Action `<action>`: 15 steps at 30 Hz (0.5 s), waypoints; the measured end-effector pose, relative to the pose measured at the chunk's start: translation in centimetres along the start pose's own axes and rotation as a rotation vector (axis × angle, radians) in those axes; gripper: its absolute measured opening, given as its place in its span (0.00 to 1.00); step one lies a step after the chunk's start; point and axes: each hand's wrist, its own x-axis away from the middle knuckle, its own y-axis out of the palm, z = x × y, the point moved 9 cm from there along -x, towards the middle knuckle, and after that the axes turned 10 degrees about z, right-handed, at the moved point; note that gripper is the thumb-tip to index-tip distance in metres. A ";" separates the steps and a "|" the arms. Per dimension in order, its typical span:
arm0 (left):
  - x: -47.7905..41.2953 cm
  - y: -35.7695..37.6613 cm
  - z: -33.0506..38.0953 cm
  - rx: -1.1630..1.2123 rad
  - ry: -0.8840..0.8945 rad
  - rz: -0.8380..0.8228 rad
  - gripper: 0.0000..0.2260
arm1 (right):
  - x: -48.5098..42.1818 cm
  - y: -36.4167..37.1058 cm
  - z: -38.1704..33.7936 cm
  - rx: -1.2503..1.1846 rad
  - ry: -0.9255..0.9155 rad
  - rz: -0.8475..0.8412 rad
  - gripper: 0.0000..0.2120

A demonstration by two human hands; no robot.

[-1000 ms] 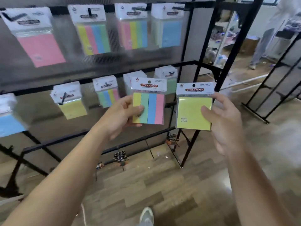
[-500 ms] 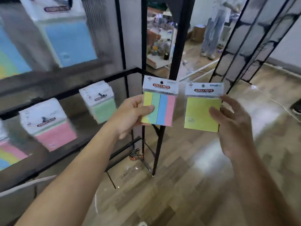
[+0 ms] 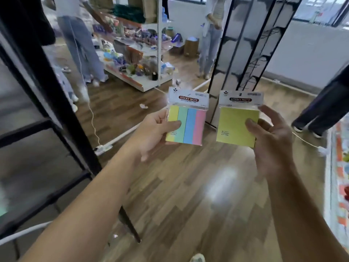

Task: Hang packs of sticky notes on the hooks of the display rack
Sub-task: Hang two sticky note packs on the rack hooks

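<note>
Your left hand [image 3: 156, 129] pinches a striped pack [image 3: 186, 119] of yellow, green, blue and pink strips under a white "STICKY NOTE" header. Your right hand [image 3: 272, 135] grips a plain yellow pack [image 3: 236, 121], both upright above the wooden floor [image 3: 188, 195].

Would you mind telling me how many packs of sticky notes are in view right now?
2. The striped pack is in the left hand; the yellow pack is in the right hand. More may hang out of view on the blurred rack at left.
</note>
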 end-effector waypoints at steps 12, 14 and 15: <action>-16.7 14.7 -0.4 -0.030 -0.065 0.032 0.11 | -21.2 -5.4 1.9 0.012 0.019 0.011 0.19; -19.9 16.9 -0.7 -0.037 -0.063 0.010 0.12 | -24.6 -6.2 2.6 0.023 0.027 0.034 0.18; -21.6 18.1 -1.0 -0.039 -0.058 -0.001 0.12 | -26.5 -6.6 2.9 0.029 0.026 0.045 0.18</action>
